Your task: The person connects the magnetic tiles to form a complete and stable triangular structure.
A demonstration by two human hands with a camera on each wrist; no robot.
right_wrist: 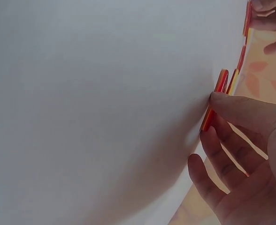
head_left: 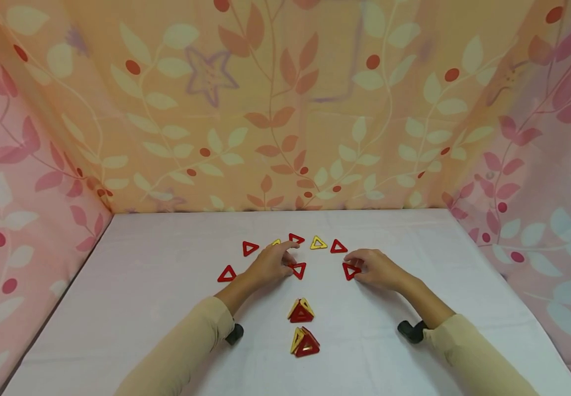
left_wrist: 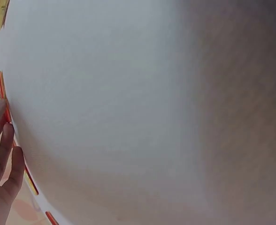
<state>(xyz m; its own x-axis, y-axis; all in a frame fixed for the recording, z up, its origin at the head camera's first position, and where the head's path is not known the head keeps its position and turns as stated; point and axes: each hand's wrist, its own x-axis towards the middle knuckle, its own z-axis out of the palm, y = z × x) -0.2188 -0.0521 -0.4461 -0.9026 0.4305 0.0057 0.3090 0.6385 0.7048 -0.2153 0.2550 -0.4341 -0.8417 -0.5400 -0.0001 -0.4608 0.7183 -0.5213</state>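
Observation:
Between its thumb and fingers my left hand (head_left: 271, 263) pinches a red triangle frame (head_left: 303, 270), at the middle of the white table. Further right, my right hand (head_left: 378, 269) pinches another red triangle frame (head_left: 346, 271) by its right side. In the right wrist view that same red triangle (right_wrist: 220, 80) appears edge-on, thumb on one face and fingers behind. Seen from the left wrist, the left hand (left_wrist: 4, 173) sits at the frame's edge with its red piece (left_wrist: 7, 115) partly covered. The two held triangles are apart.
Nearer the body stand two red-and-yellow pyramid shapes (head_left: 301, 315) (head_left: 308, 347), one before the other. Beyond the hands lie several loose red and yellow triangles in an arc, including a yellow triangle (head_left: 319, 247) and a red triangle (head_left: 338, 251). A patterned curtain (head_left: 275, 181) closes the back.

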